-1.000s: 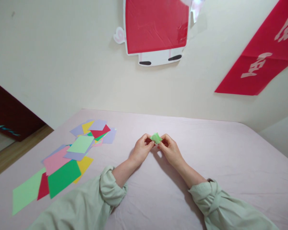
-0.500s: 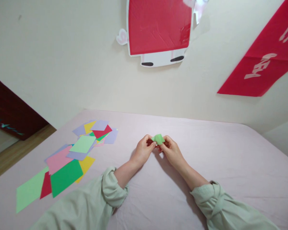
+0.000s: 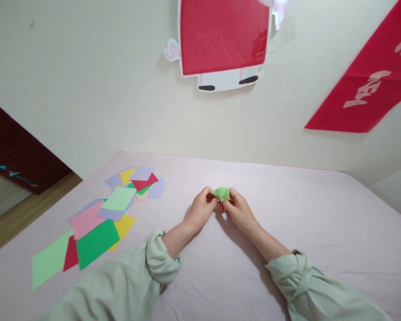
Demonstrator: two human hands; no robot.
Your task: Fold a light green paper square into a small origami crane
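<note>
I have the left hand (image 3: 202, 207) and right hand (image 3: 238, 208) angled inward, wrists bent little, the rolled pale-green fabric sleeves (image 3: 162, 258) well back. Each grip is pinched, thumb against fingers, on opposite ends of the small folded light-green paper piece (image 3: 222, 193), held between them over the pale pink cloth-covered surface (image 3: 214, 281).

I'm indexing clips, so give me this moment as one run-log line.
left hand: pinching folded green paper | right hand: pinching same piece | loose paper sheets: overlapping on table, left
</note>
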